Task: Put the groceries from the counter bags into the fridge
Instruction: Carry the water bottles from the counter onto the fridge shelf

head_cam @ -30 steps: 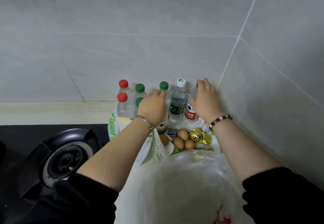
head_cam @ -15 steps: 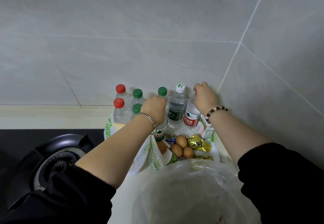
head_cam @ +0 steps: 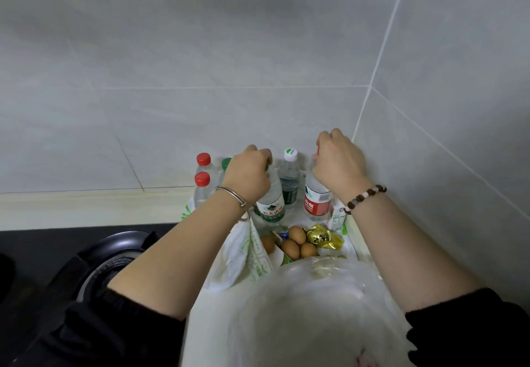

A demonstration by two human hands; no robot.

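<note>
Both hands clamped on bottle tops, far right corner of the counter.
Left hand (head_cam: 248,174) grips the green-label bottle (head_cam: 271,207) at its neck; right hand (head_cam: 338,161) grips the red-label bottle (head_cam: 315,201). Both bottles upright, eggs (head_cam: 296,234) just nearer.

One wide camera sits on the person's head, looking forward and down into the tiled wall corner (head_cam: 370,88), close over the surface (head_cam: 86,211).

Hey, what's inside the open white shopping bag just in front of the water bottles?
Several brown eggs and a gold foil packet show on top. Whatever lies deeper is covered by them and by the cloudy plastic bag in front.
</note>
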